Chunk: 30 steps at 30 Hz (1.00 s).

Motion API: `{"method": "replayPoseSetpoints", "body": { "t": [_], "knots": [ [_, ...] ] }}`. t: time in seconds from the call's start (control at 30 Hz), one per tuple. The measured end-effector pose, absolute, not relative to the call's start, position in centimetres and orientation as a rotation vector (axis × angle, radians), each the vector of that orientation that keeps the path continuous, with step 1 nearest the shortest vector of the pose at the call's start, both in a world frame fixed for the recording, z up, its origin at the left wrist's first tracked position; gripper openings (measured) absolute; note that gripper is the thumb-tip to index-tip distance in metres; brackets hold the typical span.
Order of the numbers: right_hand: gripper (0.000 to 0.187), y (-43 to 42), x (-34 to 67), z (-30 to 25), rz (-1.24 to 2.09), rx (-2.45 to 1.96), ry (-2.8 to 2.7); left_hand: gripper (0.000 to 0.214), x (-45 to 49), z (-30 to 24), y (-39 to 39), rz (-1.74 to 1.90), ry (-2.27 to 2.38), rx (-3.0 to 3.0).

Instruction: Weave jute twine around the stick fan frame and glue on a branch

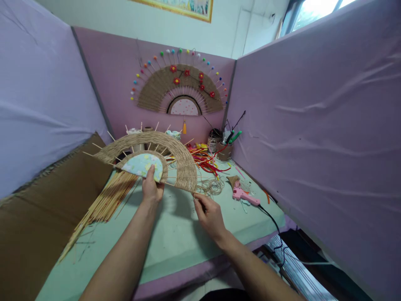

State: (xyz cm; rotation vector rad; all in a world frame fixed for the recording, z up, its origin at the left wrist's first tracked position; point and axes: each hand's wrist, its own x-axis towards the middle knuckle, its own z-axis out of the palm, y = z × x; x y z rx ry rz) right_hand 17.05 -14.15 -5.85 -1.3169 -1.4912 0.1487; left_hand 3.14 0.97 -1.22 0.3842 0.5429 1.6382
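Note:
A half-round woven fan [175, 152] of tan twine on thin wooden sticks is held up above the green table [175, 242]. Its centre is a pale blue floral half-disc [140, 164]. My left hand [152, 188] grips the fan at the bottom of that half-disc, thumb on its face. My right hand [208, 213] pinches a strand of twine at the fan's lower right corner. A loose coil of twine [213, 187] lies on the table just beyond it.
A bundle of thin sticks [103, 200] lies at the left beside brown cardboard [37, 213]. A pink glue gun [242, 194] with a black cord, red and yellow strips [205, 161] and tool cups [224, 148] sit at the back right. A finished decorated fan [181, 88] hangs on the purple partition.

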Motion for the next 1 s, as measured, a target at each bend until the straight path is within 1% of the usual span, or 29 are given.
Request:
{"method": "replayPoseSetpoints", "body": {
  "t": [0.23,0.4,0.5,0.73,0.87,1.0],
  "knots": [
    [0.015,-15.9,18.1,-3.8,0.046,-1.489,-1.693,0.026,2.8,-0.8,0.8,1.657,0.565,0.444],
    [0.017,-15.6,19.5,-3.4,-0.016,-1.46,-1.683,0.025,3.1,-0.7,0.5,1.595,0.592,0.507],
    [0.018,-15.1,19.9,-4.1,0.044,-1.421,-1.588,0.023,3.4,-0.9,0.3,1.522,0.582,0.514],
    [0.025,-14.7,19.8,-5.0,0.344,-1.359,-1.369,0.02,3.4,-0.7,0.1,1.445,0.535,0.421],
    [0.027,-14.6,19.8,-4.9,0.374,-1.348,-1.318,0.022,3.3,-0.4,0.1,1.408,0.539,0.417],
    [0.032,-14.5,20.0,-5.1,0.324,-1.364,-1.319,0.021,3.4,-0.6,0.2,1.345,0.538,0.449]
  ]
}}
